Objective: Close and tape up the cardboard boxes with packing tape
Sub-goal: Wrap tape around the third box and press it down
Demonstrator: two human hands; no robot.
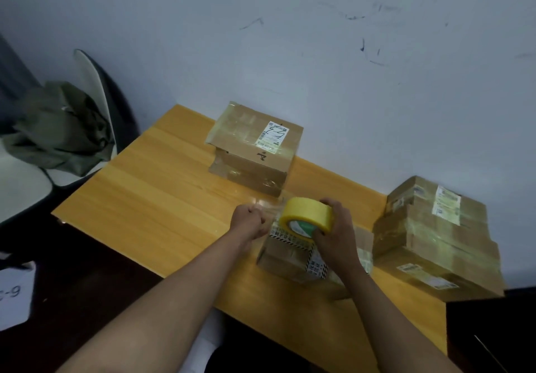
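Two bare forearms reach in from six o'clock over the near edge of the orange wooden table (139, 198). The right hand (336, 233) has its fingers curled round a yellow roll of packing tape (307, 213), holding it on top of a small cardboard box (290, 256) at the middle of the table. That box carries a black-and-white striped label and is partly covered by the right hand and wrist. The left hand (249, 222), just at nine o'clock of the roll, pinches the clear free end of the tape (269, 207), fingers clenched on it; the film itself is hard to make out.

At three o'clock a stack of taped boxes (435, 236) sits at the table's right edge, its lower corner cut off by something dark. At twelve o'clock, against the scuffed grey wall (319, 53), stands another taped box with a white shipping label (255, 149). Far off at ten o'clock a white chair (26, 187) holds a crumpled green garment (63, 129).
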